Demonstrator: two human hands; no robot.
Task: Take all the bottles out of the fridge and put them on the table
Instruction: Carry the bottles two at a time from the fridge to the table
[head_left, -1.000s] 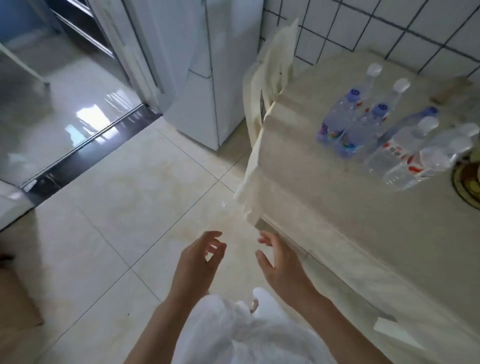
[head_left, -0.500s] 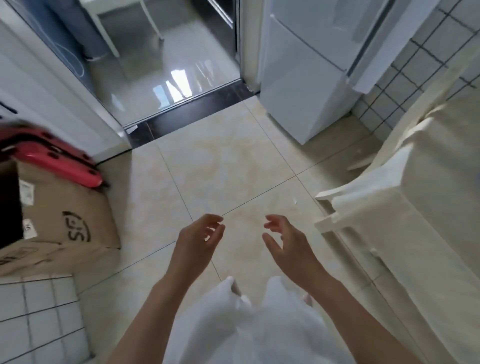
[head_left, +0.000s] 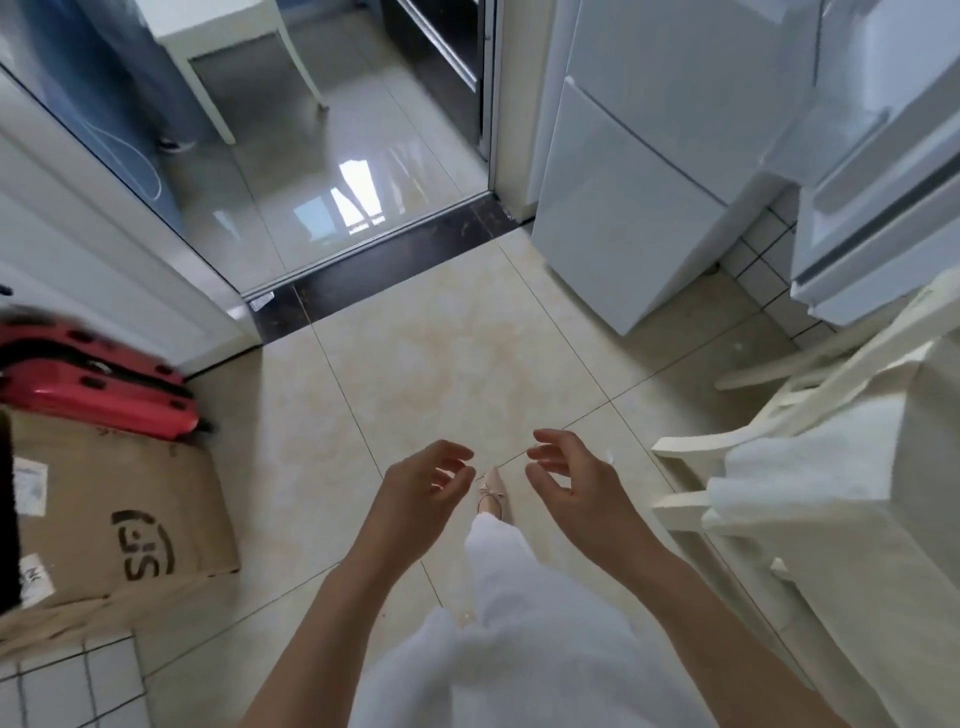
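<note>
Both the left hand (head_left: 423, 491) and right hand (head_left: 569, 486), loosely curled and empty, approach the fridge (head_left: 639, 208); the chair (head_left: 779, 415) beside the path risks snagging a stride.

White fridge (head_left: 623, 208), red, perhaps plastic, cases (head_left: 93, 384)

Ahead of you, bare floor tiles (head_left: 447, 358) run clear to the fridge (head_left: 623, 208). Cardboard box (head_left: 114, 519) blocks left; cloth-covered table (head_left: 841, 519) and chair (head_left: 737, 447) crowd right.

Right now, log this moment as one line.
left hand open, empty | right hand open, empty | fridge ahead | no bottles visible
</note>
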